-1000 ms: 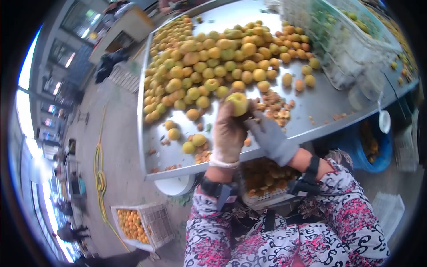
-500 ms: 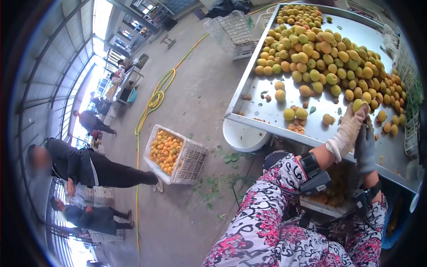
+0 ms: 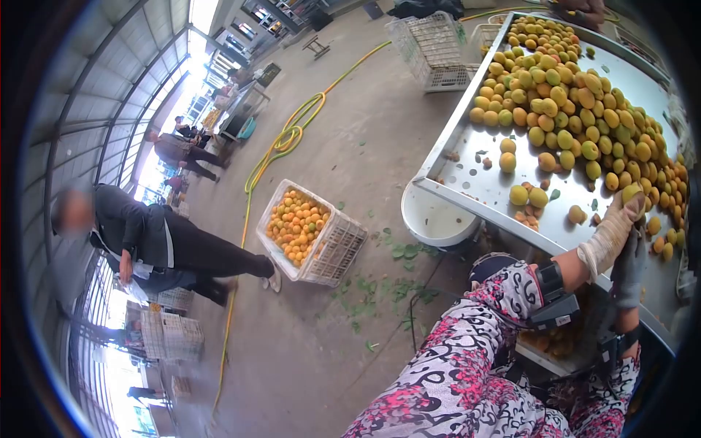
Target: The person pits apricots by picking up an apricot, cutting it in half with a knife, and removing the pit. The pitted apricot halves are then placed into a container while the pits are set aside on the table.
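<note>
Yellow-green and orange apricots [image 3: 562, 95] lie heaped on a metal sorting table [image 3: 504, 201] at the right. My left hand [image 3: 622, 213], in a whitish knitted glove, is closed around a yellow-green apricot [image 3: 631, 192] at the heap's near edge. Close beside it, my right hand [image 3: 634, 255] wears a grey glove; its fingers are mostly hidden behind the left one. A few loose apricots [image 3: 528, 195] and some small brownish pieces rest on the bare metal to the left of my hands.
A white bucket [image 3: 438, 219] stands under the table's corner. On the floor are a white crate [image 3: 332, 248] of orange apricots, scattered leaves [image 3: 380, 292], a yellow hose [image 3: 292, 135] and stacked crates [image 3: 431, 55]. A person [image 3: 168, 233] stands beyond the apricot crate.
My view has swung, so the table and crates sit farther right in the picture. The left hand still grips an apricot. A person at the far left now overlaps the standing person.
</note>
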`<move>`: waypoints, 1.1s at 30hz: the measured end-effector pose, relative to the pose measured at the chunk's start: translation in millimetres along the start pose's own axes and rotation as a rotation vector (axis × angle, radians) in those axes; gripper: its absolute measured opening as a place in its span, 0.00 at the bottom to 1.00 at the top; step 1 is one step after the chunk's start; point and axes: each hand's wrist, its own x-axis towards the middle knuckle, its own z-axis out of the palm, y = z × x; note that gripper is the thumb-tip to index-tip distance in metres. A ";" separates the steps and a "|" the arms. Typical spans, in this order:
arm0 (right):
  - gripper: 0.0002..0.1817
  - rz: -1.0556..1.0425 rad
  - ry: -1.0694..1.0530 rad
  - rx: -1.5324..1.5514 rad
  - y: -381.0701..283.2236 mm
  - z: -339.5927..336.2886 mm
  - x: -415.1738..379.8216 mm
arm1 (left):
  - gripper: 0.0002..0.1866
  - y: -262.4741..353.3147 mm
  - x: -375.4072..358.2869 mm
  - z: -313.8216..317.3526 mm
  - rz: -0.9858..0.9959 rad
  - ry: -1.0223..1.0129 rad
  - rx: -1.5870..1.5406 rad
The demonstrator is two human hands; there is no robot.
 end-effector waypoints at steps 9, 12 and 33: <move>0.17 -0.412 -0.239 -0.745 11.7 -49.1 4.6 | 0.38 33.4 21.8 -40.9 -0.300 -0.419 0.197; 0.17 -0.424 -0.193 -0.711 22.2 -35.6 1.1 | 0.31 40.6 -0.8 -7.8 -0.150 -0.191 0.316; 0.15 0.257 -0.088 -0.032 -90.0 6.5 -12.5 | 0.31 14.2 -5.4 1.4 -0.156 -0.053 0.271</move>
